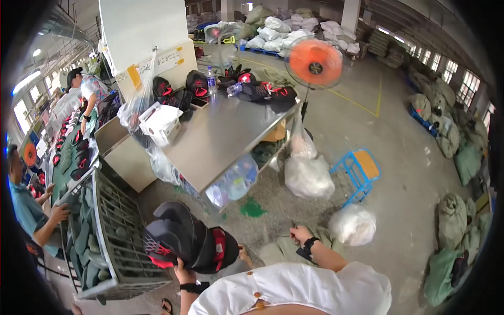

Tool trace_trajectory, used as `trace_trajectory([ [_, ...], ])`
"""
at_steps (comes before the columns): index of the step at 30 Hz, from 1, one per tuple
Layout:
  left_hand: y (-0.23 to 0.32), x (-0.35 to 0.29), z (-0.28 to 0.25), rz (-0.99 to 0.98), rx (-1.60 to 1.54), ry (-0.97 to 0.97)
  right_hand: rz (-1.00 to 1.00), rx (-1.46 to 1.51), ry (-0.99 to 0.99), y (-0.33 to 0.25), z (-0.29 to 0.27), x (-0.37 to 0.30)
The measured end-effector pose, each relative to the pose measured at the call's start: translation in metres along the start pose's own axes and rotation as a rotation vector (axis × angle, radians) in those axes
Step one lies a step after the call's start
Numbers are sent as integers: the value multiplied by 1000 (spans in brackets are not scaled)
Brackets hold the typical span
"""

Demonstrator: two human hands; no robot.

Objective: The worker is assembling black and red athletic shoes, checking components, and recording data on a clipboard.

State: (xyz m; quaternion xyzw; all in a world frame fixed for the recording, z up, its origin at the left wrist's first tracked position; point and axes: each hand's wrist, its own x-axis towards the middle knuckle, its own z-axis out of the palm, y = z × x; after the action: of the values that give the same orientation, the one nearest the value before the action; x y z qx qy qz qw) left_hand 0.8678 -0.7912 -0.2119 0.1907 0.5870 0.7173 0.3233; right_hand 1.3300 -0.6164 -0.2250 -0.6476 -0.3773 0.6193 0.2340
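Note:
My left hand (182, 273) is wrapped round the lower edge of a bundle of black shoe uppers (191, 239) with red laces and red patches, held low in front of me. Several uppers are pressed together in it, and part of my fingers is hidden behind them. My right hand (300, 235), wearing a black wristband, is closed above an olive woven sack (278, 253) at floor level. A small dark tip shows at its fingers; what they hold is too small to make out.
Ahead stands a metal table (220, 149) with shoes, bottles and a white box (160, 123). An orange fan (315, 63), blue stool (359, 173) and filled plastic bags (310, 178) are to its right. A barred cart (118, 236) stands left; a co-worker (31, 210) reaches into it.

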Motion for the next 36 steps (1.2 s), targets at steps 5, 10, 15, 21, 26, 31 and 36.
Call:
trace_trajectory([
  [5,69,128,158,-308,-438,-108,65,-12,-51,-68,16,50],
  [10,47,251,267,-352,-332,-230,45,147,83,-107,-7,82],
  [15,30,323,392,-334,-400,-271,213,358,276,-82,-58,119],
  [21,28,408,543,-323,-500,-410,405,262,305,-85,-114,196],
  [26,26,498,693,-376,-465,-352,406,106,243,-192,-142,249],
  [31,13,557,835,-369,-512,-437,486,37,199,-232,-175,305],
  [36,-31,625,904,-496,-453,-348,547,-342,136,-192,-225,368],
])
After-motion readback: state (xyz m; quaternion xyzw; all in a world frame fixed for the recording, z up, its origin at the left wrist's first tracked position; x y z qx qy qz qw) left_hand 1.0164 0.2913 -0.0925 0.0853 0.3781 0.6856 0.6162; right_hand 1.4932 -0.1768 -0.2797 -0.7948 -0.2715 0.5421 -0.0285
